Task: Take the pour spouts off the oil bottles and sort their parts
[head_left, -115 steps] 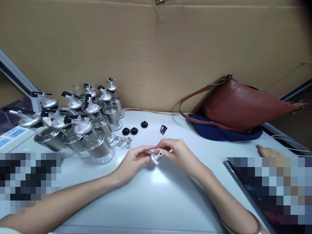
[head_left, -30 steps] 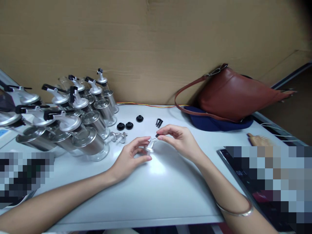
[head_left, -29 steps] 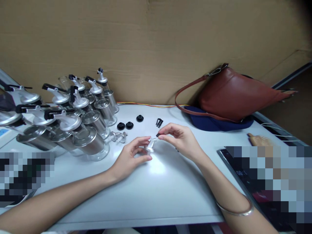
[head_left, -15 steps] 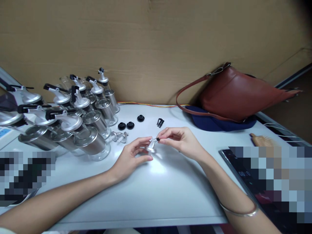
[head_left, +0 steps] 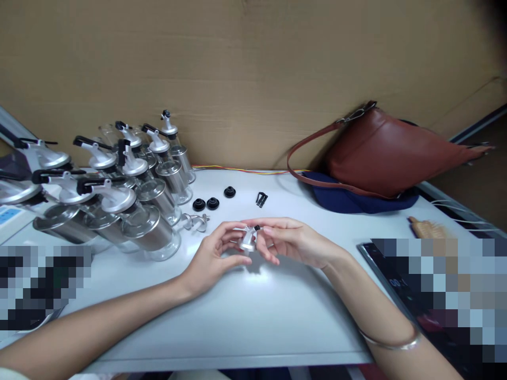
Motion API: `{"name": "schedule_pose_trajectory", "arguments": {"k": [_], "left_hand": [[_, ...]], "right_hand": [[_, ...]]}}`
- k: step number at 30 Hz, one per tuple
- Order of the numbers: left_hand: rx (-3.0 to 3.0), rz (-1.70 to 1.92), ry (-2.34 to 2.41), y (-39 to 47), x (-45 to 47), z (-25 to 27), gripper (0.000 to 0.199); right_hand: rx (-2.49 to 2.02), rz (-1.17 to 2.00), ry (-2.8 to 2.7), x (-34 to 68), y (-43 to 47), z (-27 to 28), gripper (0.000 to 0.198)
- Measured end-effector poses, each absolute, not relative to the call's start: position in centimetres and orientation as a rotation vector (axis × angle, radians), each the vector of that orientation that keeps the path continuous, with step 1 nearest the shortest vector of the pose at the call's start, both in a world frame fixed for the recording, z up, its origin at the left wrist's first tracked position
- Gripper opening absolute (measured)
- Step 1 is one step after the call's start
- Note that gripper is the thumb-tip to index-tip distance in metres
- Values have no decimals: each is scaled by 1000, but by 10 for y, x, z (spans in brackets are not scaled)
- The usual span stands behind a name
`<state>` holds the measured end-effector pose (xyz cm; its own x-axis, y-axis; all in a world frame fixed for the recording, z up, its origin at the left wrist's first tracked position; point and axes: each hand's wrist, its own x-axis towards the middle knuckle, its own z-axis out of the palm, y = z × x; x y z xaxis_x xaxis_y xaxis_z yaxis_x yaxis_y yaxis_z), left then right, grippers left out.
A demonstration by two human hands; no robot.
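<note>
A small silver pour spout [head_left: 247, 244] with a black tip [head_left: 256, 228] is held above the table between my two hands. My left hand [head_left: 216, 252] grips it from the left, fingers curled behind it and thumb below. My right hand [head_left: 291, 241] closes on it from the right, its thumb by the black tip and other fingers beside the silver cap. Behind them lie several black ribbed stoppers [head_left: 213, 203], two small black clips [head_left: 261, 199] and loose silver spout parts [head_left: 194, 221].
Several glass-and-steel bottles [head_left: 146, 227] with silver spouts crowd the left. A brown bag [head_left: 380, 153] rests on a navy cap [head_left: 356, 200] at the back right. A wooden brush [head_left: 423, 228] and a dark-screened device [head_left: 390, 279] lie at right. Cardboard [head_left: 245, 84] stands behind.
My right hand has shifted from pinching the black tip to bringing its fingers lower around the spout's right side. My left hand stays nearly in place on the spout.
</note>
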<state>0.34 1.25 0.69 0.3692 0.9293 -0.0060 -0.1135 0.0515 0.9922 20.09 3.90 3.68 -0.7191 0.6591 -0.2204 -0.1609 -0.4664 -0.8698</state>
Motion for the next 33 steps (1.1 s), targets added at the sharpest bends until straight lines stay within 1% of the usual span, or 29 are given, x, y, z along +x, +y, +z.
{"name": "schedule_pose_trajectory", "arguments": {"k": [6,10,14,18,20,22,24,26,29,31,33], "left_hand": [[1235,1013,859,10,3,4,52],[1193,980,863,8,3,3,55],[1227,991,843,9,3,3,49],[1359,992,835,8,2,0,41],[1481,1009,841,7,1,-1,40],[1629,1051,863,7,-2,0,33],[1819,1097,941,11,-5,5,25],[2038,1094,1103,20,-10,13,23],[2332,971,1410,43,-15,27,26],[2495,744,1599,59,-17,32,34],[2583,471,1734,71,-17,33,36]], "right_hand": [[-755,2276,-1142,199,37,35,32],[-668,2313,-1110,198,38,34,24],[-607,2324,-1142,199,38,34,26],[-646,2255,-1207,198,38,36,29],[-661,2215,-1240,196,38,38,31],[-670,2190,-1268,195,37,40,31],[-664,2172,-1265,195,36,42,29],[-657,2146,-1238,197,36,44,24],[-645,2117,-1237,200,36,46,18],[-633,2122,-1299,202,37,45,19],[-624,2113,-1389,203,39,44,23]]}}
